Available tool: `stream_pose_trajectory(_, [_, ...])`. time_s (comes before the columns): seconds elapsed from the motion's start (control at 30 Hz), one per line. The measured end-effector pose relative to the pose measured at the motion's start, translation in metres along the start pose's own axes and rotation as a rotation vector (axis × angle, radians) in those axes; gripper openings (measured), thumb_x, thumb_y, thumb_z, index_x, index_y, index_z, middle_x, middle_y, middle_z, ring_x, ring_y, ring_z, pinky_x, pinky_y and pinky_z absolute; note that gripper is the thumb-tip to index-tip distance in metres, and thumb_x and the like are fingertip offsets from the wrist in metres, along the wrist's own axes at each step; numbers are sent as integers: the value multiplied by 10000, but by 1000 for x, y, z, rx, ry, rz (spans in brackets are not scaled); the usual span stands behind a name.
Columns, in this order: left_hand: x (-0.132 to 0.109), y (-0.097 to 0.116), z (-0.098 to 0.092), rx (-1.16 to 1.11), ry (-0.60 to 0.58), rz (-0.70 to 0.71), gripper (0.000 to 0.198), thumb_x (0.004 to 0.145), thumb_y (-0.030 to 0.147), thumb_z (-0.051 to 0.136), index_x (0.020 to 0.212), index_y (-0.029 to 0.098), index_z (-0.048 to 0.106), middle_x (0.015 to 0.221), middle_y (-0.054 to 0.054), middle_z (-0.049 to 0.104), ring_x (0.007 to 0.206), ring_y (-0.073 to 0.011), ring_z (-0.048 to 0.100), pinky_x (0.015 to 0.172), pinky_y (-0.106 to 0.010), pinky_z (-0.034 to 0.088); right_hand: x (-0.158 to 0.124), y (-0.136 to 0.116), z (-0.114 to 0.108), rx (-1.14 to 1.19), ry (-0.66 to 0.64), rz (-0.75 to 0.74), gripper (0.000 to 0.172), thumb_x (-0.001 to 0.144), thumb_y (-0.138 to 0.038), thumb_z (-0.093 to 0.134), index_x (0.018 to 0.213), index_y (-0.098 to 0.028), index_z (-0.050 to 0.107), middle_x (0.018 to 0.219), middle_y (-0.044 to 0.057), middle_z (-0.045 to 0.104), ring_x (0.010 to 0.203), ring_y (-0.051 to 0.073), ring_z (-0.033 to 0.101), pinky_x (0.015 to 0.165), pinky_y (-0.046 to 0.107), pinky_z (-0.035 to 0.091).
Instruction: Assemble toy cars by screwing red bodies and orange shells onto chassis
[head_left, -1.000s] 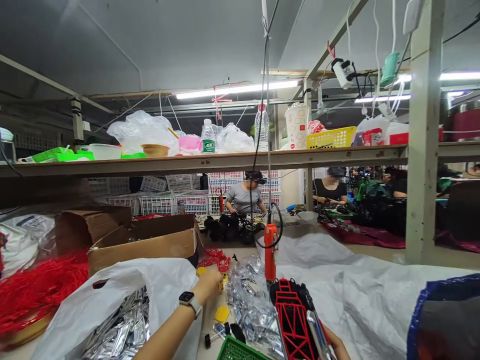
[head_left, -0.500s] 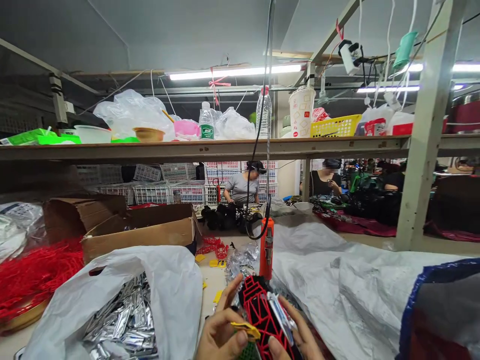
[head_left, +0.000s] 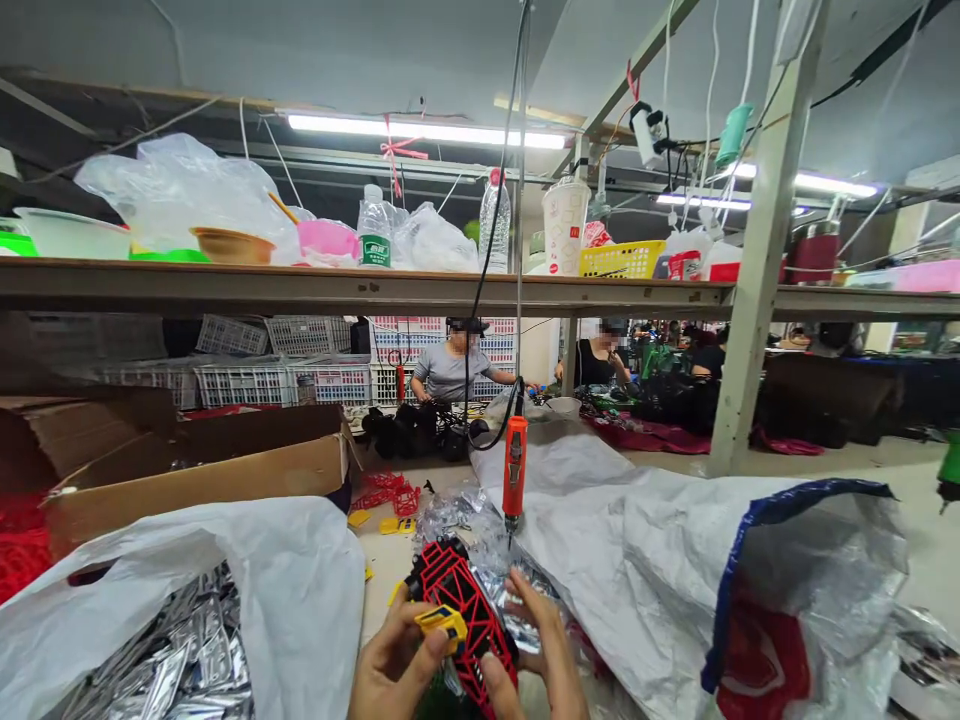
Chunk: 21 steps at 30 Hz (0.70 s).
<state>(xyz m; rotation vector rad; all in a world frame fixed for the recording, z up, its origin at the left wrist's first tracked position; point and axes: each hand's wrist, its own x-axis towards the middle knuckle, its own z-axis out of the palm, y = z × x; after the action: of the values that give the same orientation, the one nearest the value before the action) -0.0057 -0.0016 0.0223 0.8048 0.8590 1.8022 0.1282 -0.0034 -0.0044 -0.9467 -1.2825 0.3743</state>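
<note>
Left hand (head_left: pixel 394 665) closed in a pinch on a yellow plastic part (head_left: pixel 442 622) held against the red lattice frame (head_left: pixel 450 580); right hand (head_left: pixel 544 660) curled around the frame's far edge; a slackened pinch could drop the part among foil packets (head_left: pixel 457 520) just beyond the hands.

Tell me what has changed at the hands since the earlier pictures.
The left hand has moved in from the table and now holds a yellow plastic piece against a red lattice frame. The right hand has come up to hold the frame's other side. An orange electric screwdriver still hangs upright on its cord, and the white plastic bag of silver foil packets stays at the left.
</note>
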Motion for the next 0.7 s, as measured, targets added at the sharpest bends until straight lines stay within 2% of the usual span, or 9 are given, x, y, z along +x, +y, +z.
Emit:
stream_pose_trajectory(0.07, [-1,6,-3,91,-8,17,447,507,551,975,758,223,805,844,-38,777,836,-242,733,845,-333,593,-2,-14,-2,-94,-32,-98,501,947,-471,636,1420,-304,623,1513,105,577,1377,344,566,1033,438,566])
stream_pose_trajectory(0.13, [-5,14,-3,276,-89,61,447,541,598,937,713,209,802,840,-85,782,1033,-336,709,1019,-431,528,-2,-28,-4,-166,-92,-149,498,974,-472,603,1455,-343,587,1596,80,486,1482,343,442,1172,536,432])
stream_pose_trajectory(0.17, [-7,18,-2,348,-121,97,441,566,618,914,712,215,808,882,-100,792,1155,-374,663,1123,-478,441,-1,-34,-6,-178,-123,-162,492,981,-452,605,1462,-355,575,1600,79,478,1488,336,431,1185,555,406])
stream_pose_trajectory(0.23, [-10,24,2,399,-188,162,417,646,638,856,753,235,828,902,-104,807,1316,-406,568,1241,-546,240,0,-43,-8,-142,-177,-179,427,993,-396,610,1419,-366,606,1543,77,537,1431,303,499,1154,527,435])
stream_pose_trajectory(0.3, [-12,29,5,410,-209,160,401,667,638,841,762,248,839,864,-97,814,1356,-405,538,1263,-555,166,2,-48,-9,-75,-181,-176,319,991,-351,625,1305,-353,681,1466,71,600,1355,272,569,1100,469,483])
stream_pose_trajectory(0.37, [-14,32,8,416,-222,160,406,673,643,838,776,250,849,853,-100,821,1382,-409,514,1264,-561,155,2,-52,-9,-23,-150,-158,202,974,-326,652,1159,-323,735,1404,70,631,1315,257,595,1073,439,497])
stream_pose_trajectory(0.47, [-18,37,9,416,-265,192,467,695,681,816,836,238,862,906,-104,831,1362,-399,532,1270,-562,141,3,-56,-10,52,-131,-93,95,943,-326,690,1015,-272,723,1364,89,637,1329,260,578,1113,470,462])
stream_pose_trajectory(0.57, [-21,42,8,397,-303,247,504,798,675,744,1019,236,855,1086,-99,821,1314,-339,577,1274,-520,174,4,-60,-13,195,-200,50,143,944,-367,683,991,-233,663,1440,124,598,1375,277,552,1172,524,403])
stream_pose_trajectory(0.7, [-21,46,2,355,-289,296,417,918,537,695,1200,248,797,1267,-92,748,1247,-273,624,1213,-442,330,7,-64,-22,302,-365,178,211,948,-432,672,968,-225,633,1445,131,620,1377,288,557,1197,529,369])
